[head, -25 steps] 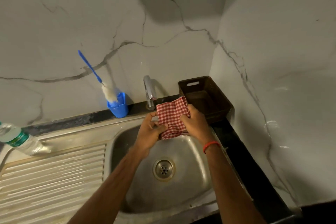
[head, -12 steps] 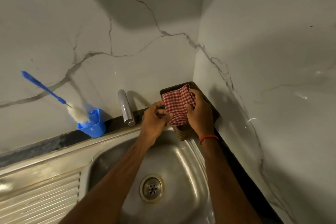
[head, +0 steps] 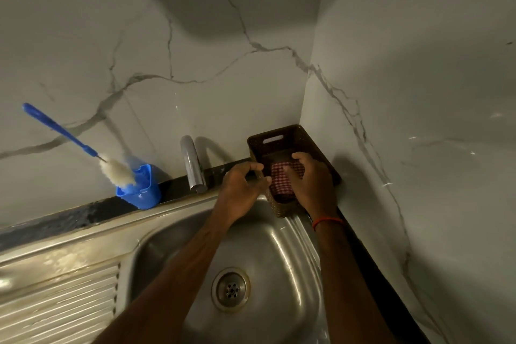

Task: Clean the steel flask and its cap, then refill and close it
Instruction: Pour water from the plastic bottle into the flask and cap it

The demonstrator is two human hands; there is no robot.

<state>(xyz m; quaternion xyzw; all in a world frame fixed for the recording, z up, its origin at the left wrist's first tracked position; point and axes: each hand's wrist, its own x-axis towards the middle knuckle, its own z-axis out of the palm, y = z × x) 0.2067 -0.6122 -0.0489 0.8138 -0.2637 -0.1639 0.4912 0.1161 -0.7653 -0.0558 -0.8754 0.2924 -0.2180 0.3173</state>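
Cloth [head: 287,176] in basket [head: 279,133], btwn hands [head: 241,190] [head: 317,186]

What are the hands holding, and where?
Right hand touches the cloth in the basket at its middle; a grip cannot be told. Left hand curls at the basket's rim, hold unclear.

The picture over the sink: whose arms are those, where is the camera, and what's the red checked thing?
Those are a person's own arms. The camera sits on their head, looking down. Below is a steel sink with a tap. In the corner stands a brown basket with a red checked cloth inside. The right hand touches the cloth; the left hand is at the basket's edge. I can't tell if either grips anything. A blue brush leans in a blue holder.
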